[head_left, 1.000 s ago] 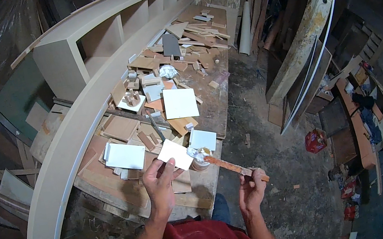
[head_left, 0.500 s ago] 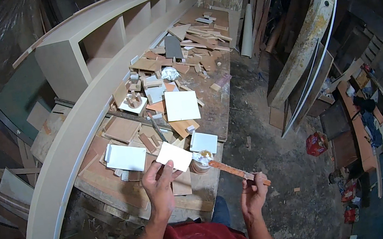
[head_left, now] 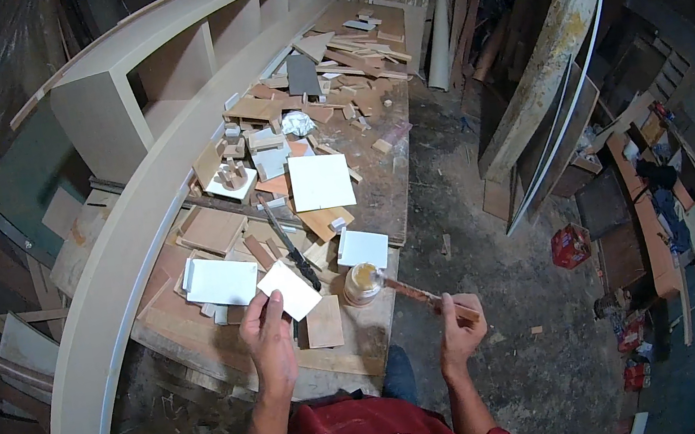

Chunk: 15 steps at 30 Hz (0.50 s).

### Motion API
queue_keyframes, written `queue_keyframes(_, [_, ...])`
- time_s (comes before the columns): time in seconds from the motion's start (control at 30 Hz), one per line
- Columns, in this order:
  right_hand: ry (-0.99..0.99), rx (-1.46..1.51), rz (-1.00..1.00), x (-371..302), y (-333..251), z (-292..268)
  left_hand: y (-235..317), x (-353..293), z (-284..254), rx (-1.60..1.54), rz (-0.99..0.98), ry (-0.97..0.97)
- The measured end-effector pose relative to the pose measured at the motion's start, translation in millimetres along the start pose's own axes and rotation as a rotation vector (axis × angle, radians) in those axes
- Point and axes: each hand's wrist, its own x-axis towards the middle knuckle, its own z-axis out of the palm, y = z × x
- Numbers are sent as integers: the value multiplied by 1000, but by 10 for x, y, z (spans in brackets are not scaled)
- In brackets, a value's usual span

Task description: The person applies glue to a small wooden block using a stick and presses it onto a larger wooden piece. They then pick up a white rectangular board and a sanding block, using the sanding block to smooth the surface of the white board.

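Note:
Pinched between thumb and fingers of my left hand (head_left: 270, 343) is a small white square panel (head_left: 290, 289), held over the near part of the workbench. My right hand (head_left: 460, 331) grips a flat brown wooden stick (head_left: 414, 291) by its far-right end. White, pasty stuff coats the stick's other end, which is at the right rim of an open round jar (head_left: 362, 289). Yellowish residue shows at the jar's mouth. Just beyond the jar lies a white panel (head_left: 363, 249), and left of my held panel another white rectangular panel (head_left: 221, 281) rests on wood pieces.
A long tool with a black handle (head_left: 305, 269) lies among the scraps. Farther along the workbench (head_left: 382, 177) are a larger white panel (head_left: 320, 181), a crumpled white wad (head_left: 296, 123) and many wood offcuts. A long curved board (head_left: 117, 281) and shelf unit (head_left: 105, 119) flank the left side.
My left hand has drawn the white panel leftward, away from the jar. The stick's coated end has moved slightly right, from beside the panel to the jar's right rim.

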Motion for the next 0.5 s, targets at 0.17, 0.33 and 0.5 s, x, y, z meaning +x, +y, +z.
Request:
queue_keyframes(0.17, [-129,-216,-216,120,29,301,42,-48,43,7,6,43])
queue_keyframes(0.33, [-294,-250,-206,200,166,577,76,-86,95,44,31,-5])
queue_keyframes(0.5, [-380,-390,-133,324,160,695,144,-122,187,15,-12,-68])
